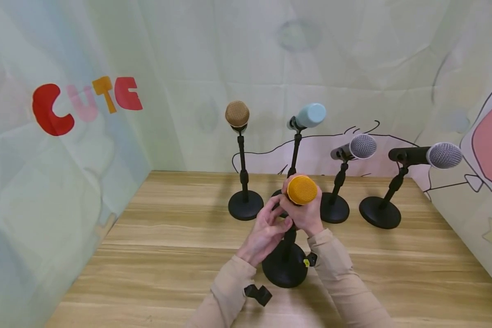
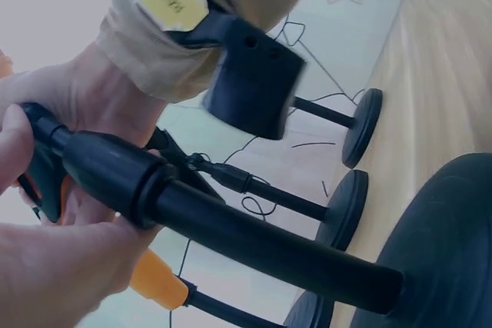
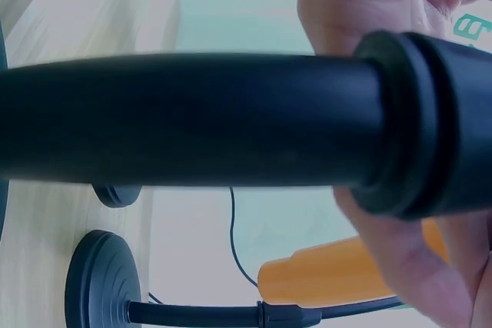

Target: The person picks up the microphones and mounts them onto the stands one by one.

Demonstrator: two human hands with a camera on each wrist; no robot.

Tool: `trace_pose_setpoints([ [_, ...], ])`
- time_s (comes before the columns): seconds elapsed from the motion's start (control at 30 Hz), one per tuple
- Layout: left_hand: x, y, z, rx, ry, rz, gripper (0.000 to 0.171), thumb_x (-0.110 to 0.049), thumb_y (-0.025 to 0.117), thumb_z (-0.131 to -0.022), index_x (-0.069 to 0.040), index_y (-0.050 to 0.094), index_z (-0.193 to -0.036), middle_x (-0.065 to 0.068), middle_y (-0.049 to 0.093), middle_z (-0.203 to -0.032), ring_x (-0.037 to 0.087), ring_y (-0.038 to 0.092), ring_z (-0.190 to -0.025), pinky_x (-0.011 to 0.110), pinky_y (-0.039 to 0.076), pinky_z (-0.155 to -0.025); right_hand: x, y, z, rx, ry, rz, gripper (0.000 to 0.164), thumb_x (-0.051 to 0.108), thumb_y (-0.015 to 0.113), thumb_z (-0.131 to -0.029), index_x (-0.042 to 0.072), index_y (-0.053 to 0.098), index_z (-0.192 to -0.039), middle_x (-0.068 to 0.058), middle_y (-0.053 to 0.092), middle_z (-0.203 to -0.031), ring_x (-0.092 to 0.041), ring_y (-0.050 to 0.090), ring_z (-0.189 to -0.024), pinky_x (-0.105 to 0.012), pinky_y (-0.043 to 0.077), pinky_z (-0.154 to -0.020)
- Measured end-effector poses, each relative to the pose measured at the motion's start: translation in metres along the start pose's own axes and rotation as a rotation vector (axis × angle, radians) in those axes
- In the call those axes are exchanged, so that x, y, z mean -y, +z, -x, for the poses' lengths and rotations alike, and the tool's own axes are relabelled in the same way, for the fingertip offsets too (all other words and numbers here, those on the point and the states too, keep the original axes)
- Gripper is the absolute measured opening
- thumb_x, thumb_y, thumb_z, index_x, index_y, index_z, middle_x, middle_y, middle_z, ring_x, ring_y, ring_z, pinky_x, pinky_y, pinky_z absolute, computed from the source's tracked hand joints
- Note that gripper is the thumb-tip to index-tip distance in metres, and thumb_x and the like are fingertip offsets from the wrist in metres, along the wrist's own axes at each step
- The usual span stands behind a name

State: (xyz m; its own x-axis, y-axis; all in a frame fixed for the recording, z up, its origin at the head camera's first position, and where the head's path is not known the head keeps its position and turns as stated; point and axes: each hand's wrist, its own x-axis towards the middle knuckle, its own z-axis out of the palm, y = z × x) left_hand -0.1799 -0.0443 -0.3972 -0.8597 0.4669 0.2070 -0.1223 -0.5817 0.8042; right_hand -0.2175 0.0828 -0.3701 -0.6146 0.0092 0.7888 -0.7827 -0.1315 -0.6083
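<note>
A microphone with an orange mesh head [image 1: 302, 190] faces up at the top of a black microphone stand. My right hand [image 1: 309, 216] grips it just below the head, fingers wrapped round its body. Lower and to the left, my left hand [image 1: 266, 234] curls its thumb and fingers about the stand's upper end. In the left wrist view, its palm and fingers [image 2: 69, 274] lie against the collar of the stand's pole [image 2: 269, 243]. The round base [image 1: 284, 269] rests on the wooden table. My hands hide most of the microphone's body and its clip.
Behind stand microphones on black stands: a brown-headed one [image 1: 237, 115], a light blue one [image 1: 311, 115], a silver-headed one [image 1: 361, 146] and a black one with a silver head [image 1: 443, 156]. A printed cloth [image 1: 188, 68] backs the wooden table [image 1: 168, 255].
</note>
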Motion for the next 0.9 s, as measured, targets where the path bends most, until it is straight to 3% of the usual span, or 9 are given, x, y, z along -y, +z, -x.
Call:
trace_pose_setpoints([
  [0.1,0.003,0.000,0.000,-0.022,0.025,-0.009,0.052,0.011,0.054,-0.096,-0.020,0.041,-0.135,-0.004,0.061,-0.125,0.003,0.065,-0.092,0.018,0.054,-0.087,-0.002,-0.001,0.001,-0.005,0.008,-0.001,0.038,-0.005,0.073,-0.072,-0.015,0.049,-0.099,-0.002,0.064,-0.084,-0.012,0.060,-0.088,-0.027,0.044,-0.094],
  [0.3,0.010,0.001,0.001,-0.108,0.075,-0.038,0.058,-0.009,0.076,-0.088,-0.024,0.039,-0.129,-0.003,0.055,-0.122,0.005,0.067,-0.083,0.021,0.056,-0.081,-0.004,-0.002,0.001,-0.016,0.051,0.034,0.037,-0.013,0.068,-0.066,-0.015,0.052,-0.099,0.008,0.066,-0.085,-0.008,0.061,-0.089,-0.028,0.044,-0.097],
  [0.5,0.015,0.000,0.000,-0.141,0.108,-0.096,0.069,-0.025,0.082,-0.080,-0.023,0.038,-0.133,-0.001,0.049,-0.122,0.005,0.065,-0.086,0.016,0.049,-0.070,-0.002,-0.002,0.000,-0.014,0.047,0.044,0.041,-0.011,0.067,-0.065,-0.016,0.055,-0.104,0.018,0.069,-0.088,-0.001,0.063,-0.088,-0.025,0.045,-0.096],
  [0.77,0.015,0.000,0.000,-0.152,0.109,-0.152,0.078,-0.034,0.083,-0.075,-0.016,0.039,-0.138,-0.001,0.050,-0.120,0.005,0.061,-0.083,0.015,0.045,-0.066,-0.004,-0.003,0.003,0.008,0.017,0.100,0.034,-0.007,0.068,-0.069,-0.014,0.063,-0.102,0.023,0.072,-0.088,0.000,0.069,-0.082,-0.025,0.047,-0.096],
  [0.9,0.014,-0.001,0.001,-0.156,0.088,-0.157,0.080,-0.033,0.082,-0.077,-0.016,0.039,-0.142,-0.001,0.050,-0.119,0.006,0.058,-0.078,0.016,0.040,-0.062,-0.005,-0.003,0.005,0.030,0.024,0.095,0.030,-0.007,0.068,-0.071,-0.014,0.065,-0.099,0.016,0.075,-0.087,-0.004,0.072,-0.079,-0.026,0.049,-0.096],
])
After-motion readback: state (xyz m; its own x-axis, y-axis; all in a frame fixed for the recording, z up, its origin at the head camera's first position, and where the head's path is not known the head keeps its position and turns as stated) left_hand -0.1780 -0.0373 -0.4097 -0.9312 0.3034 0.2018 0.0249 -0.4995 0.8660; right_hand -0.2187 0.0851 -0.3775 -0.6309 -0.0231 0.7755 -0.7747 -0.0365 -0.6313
